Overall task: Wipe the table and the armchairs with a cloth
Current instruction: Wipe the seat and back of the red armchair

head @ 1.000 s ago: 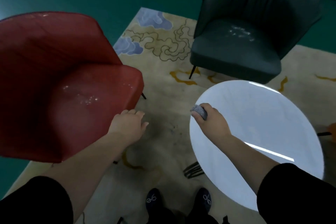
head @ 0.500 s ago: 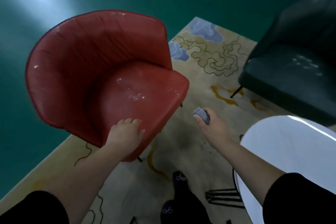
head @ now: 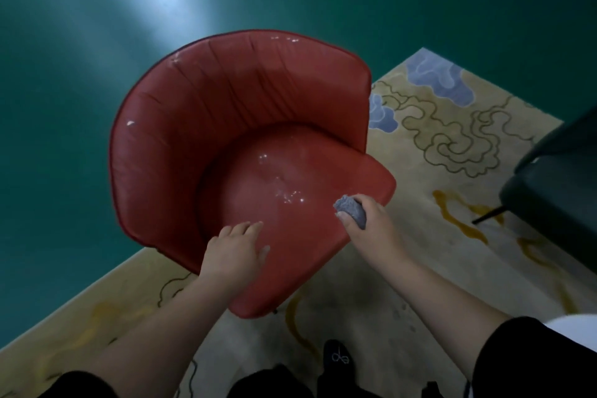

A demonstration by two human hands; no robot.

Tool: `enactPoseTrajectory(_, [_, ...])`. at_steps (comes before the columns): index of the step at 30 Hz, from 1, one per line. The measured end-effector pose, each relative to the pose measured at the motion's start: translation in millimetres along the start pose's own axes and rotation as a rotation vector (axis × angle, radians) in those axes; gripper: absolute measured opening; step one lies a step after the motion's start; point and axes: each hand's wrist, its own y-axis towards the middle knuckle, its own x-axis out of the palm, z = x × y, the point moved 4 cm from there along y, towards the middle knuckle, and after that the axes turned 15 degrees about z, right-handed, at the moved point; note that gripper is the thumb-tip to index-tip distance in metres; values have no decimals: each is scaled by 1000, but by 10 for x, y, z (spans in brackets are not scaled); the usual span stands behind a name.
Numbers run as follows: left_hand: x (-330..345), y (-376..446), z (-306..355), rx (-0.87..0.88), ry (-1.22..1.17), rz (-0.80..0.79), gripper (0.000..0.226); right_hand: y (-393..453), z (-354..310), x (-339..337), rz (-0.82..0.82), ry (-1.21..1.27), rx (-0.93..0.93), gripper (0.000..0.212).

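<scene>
A red leather armchair (head: 245,126) fills the middle of the view, its seat facing me. My right hand (head: 371,223) grips a bunched grey cloth (head: 350,208) over the seat's front right edge. My left hand (head: 234,252) hovers over or rests on the seat's front, fingers loosely spread and holding nothing. A corner of a dark green armchair (head: 555,191) shows at the right edge. A sliver of the white round table (head: 578,333) peeks out behind my right sleeve.
A beige rug (head: 452,145) with cloud patterns lies under the chairs on a teal floor (head: 64,74). My dark shoes (head: 337,359) stand at the bottom centre.
My view swung left from the white table to the red armchair. My right hand carried the cloth off the table to the chair's seat edge, and my left hand moved over the seat.
</scene>
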Motion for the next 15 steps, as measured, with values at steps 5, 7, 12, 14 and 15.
enactPoseTrajectory(5, [172, 218, -372, -27, -14, -23, 59, 206, -139, 433, -15, -24, -7, 47])
enactPoseTrajectory(7, [231, 346, -562, -16, -8, -34, 59, 278, -216, 636, -14, -60, 0, 46])
enactPoseTrajectory(12, [316, 765, -1046, 72, -21, -82, 61, 376, -432, 1117, -1, -106, 73, 47])
enactPoseTrajectory(14, [325, 937, -1228, 120, -25, -93, 61, 384, -521, 1290, 19, -116, 111, 46])
enactPoseTrajectory(15, [331, 1017, -1313, 142, -22, -94, 61, 393, -571, 1372, 25, -119, 127, 44])
